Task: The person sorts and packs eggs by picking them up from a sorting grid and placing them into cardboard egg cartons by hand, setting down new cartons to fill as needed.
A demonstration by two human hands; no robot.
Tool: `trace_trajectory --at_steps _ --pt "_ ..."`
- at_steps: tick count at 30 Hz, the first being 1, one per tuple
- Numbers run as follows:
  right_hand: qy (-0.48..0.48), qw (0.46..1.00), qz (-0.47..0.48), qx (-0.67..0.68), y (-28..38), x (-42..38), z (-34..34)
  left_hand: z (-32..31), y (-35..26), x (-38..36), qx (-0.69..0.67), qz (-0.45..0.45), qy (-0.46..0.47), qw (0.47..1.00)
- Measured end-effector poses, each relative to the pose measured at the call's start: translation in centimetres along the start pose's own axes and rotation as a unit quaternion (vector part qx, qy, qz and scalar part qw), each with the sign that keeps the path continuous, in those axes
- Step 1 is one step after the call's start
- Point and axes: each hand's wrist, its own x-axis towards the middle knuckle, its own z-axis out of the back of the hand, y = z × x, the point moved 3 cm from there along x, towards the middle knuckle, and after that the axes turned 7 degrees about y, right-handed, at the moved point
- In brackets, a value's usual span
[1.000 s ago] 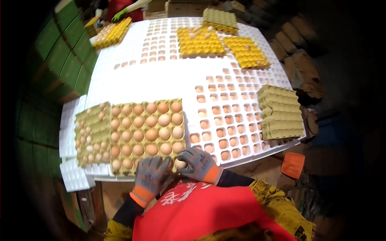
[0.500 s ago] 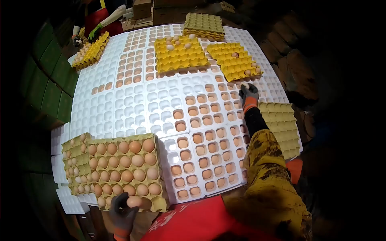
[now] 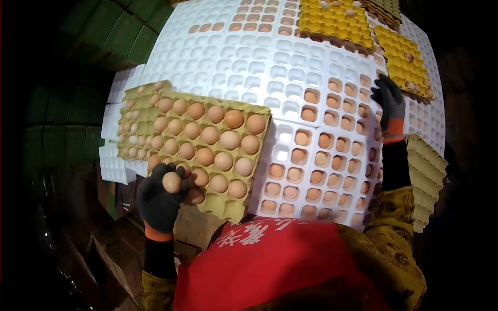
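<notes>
In dark gloves with orange cuffs, my left hand (image 3: pixel 160 199) curls around a brown egg (image 3: pixel 171 182) at the near corner of a pulp egg tray (image 3: pixel 228 207). Several rows of brown eggs fill most of that tray; some cups at its near edge are bare. My right hand (image 3: pixel 390 103) hovers over white foam trays (image 3: pixel 280 142), just left of a yellow egg tray (image 3: pixel 397 49). Its fingers are spread, with no egg visible in them. Brown eggs sit in many cells of the foam trays beneath and left of it.
Another yellow tray (image 3: pixel 334 23) with a few eggs lies at the back. A pulp tray (image 3: pixel 426 181) stands at the right edge. A second tray with eggs (image 3: pixel 142 116) lies at left, beside stacked white foam trays (image 3: pixel 114 163). Green boxes (image 3: pixel 111 31) rise at the left.
The view has swung down and left. My right hand has drawn back from beside the yellow tray, and the pale egg at its fingertips no longer shows. My left hand has lifted its egg slightly.
</notes>
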Motion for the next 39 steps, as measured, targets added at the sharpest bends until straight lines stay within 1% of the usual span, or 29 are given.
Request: trace_trajectory --at_steps 1,2,4,6,7,8,10,11,13,14,15,17,18,19,20,21,22,23,24,26,27,28,30,31,32,34,36,37,39 --pt "0.097 0.993 -0.006 -0.064 2.3 -4.3 -4.6 0.4 -0.1 0.4 0.006 -0.020 0.015 1.000" --pt "0.159 0.984 -0.022 -0.079 3.0 -8.3 -8.5 0.8 0.1 0.5 0.298 -0.122 0.044 0.946" --pt "0.288 0.952 -0.022 -0.100 6.0 -15.8 -15.6 2.2 -0.6 1.4 0.102 0.126 0.088 0.983" --pt "0.341 0.925 0.061 -0.155 8.4 -20.5 -20.2 1.5 -0.4 1.7 0.292 0.023 0.121 0.948" --pt "0.331 0.922 0.099 -0.176 9.3 -22.4 -21.9 0.6 -1.5 1.9 0.396 -0.103 0.193 0.892" --pt "0.321 0.895 0.163 -0.264 9.9 -23.8 -23.4 0.2 -1.5 1.7 0.415 -0.096 0.230 0.875" --pt "0.314 0.819 0.193 -0.439 8.8 -26.2 -25.8 -0.3 -0.2 1.4 0.446 -0.184 0.270 0.833" --pt "0.301 0.816 0.186 -0.457 8.3 -26.9 -26.5 -1.3 -0.4 1.2 0.534 -0.277 0.271 0.751" --pt "0.276 0.809 0.174 -0.490 7.5 -28.0 -27.2 -2.7 1.2 1.4 0.645 -0.270 0.306 0.646" --pt "0.279 0.867 0.110 -0.397 7.2 -28.0 -26.8 -3.4 2.0 1.5 0.701 -0.266 0.306 0.586" --pt "0.276 0.913 0.043 -0.296 6.8 -28.1 -26.0 -3.9 1.9 1.6 0.704 -0.242 0.338 0.576" --pt "0.230 0.963 -0.136 -0.047 5.5 -28.3 -23.7 -3.4 1.7 2.5 0.627 -0.265 0.353 0.642" --pt "0.200 0.959 -0.168 0.108 5.1 -27.7 -22.4 -3.1 1.4 2.9 0.586 -0.273 0.357 0.674" --pt "0.163 0.954 -0.162 0.193 6.1 -27.6 -22.4 -2.0 0.9 3.6 0.470 -0.158 0.349 0.795" --pt "0.123 0.940 -0.153 0.279 6.9 -27.7 -22.5 -0.5 1.3 4.9 0.364 0.001 0.374 0.853" --pt "0.131 0.957 -0.124 0.227 6.9 -27.4 -22.6 0.2 0.8 5.0 0.186 0.051 0.361 0.912" --pt "0.156 0.985 -0.063 0.032 7.3 -26.9 -23.1 1.1 0.8 5.8 0.044 0.083 0.366 0.926" --pt "0.172 0.971 -0.001 -0.166 7.6 -26.3 -23.9 1.9 0.5 6.5 -0.098 0.118 0.364 0.919" --pt "0.181 0.914 0.057 -0.359 7.8 -26.0 -24.9 2.2 0.1 6.8 -0.057 0.079 0.375 0.922" --pt "0.196 0.793 0.045 -0.575 7.1 -25.6 -27.1 0.5 -1.1 7.3 0.133 0.110 0.369 0.913" --pt "0.190 0.828 0.032 -0.527 7.0 -25.4 -27.0 -0.6 -0.2 7.8 0.307 -0.110 0.395 0.859" --pt "0.183 0.859 0.019 -0.477 6.7 -25.3 -26.9 -1.5 0.7 8.0 0.465 -0.327 0.313 0.761" --pt "0.129 0.964 0.044 -0.229 5.0 -25.2 -24.7 -4.5 0.4 6.9 0.664 -0.251 0.304 0.635" --pt "0.135 0.980 -0.144 -0.017 5.5 -24.6 -23.5 -5.3 2.4 7.4 0.719 -0.246 0.287 0.583" --pt "0.106 0.972 -0.162 0.134 5.4 -24.3 -22.4 -5.8 3.6 7.6 0.768 -0.252 0.254 0.532" --pt "0.115 0.968 -0.133 0.180 5.7 -23.3 -21.8 -5.3 3.9 8.1 0.728 -0.280 0.274 0.562" --pt "0.151 0.979 -0.107 -0.084 6.9 -22.4 -22.9 -4.8 0.9 7.5 0.646 -0.282 0.311 0.638" --pt "0.158 0.919 0.113 -0.344 7.3 -21.5 -23.9 -4.2 -0.4 7.3 0.615 -0.242 0.320 0.678" --pt "0.189 0.837 0.039 -0.512 7.8 -21.1 -25.7 -3.2 -1.0 8.5 0.503 -0.214 0.337 0.767"
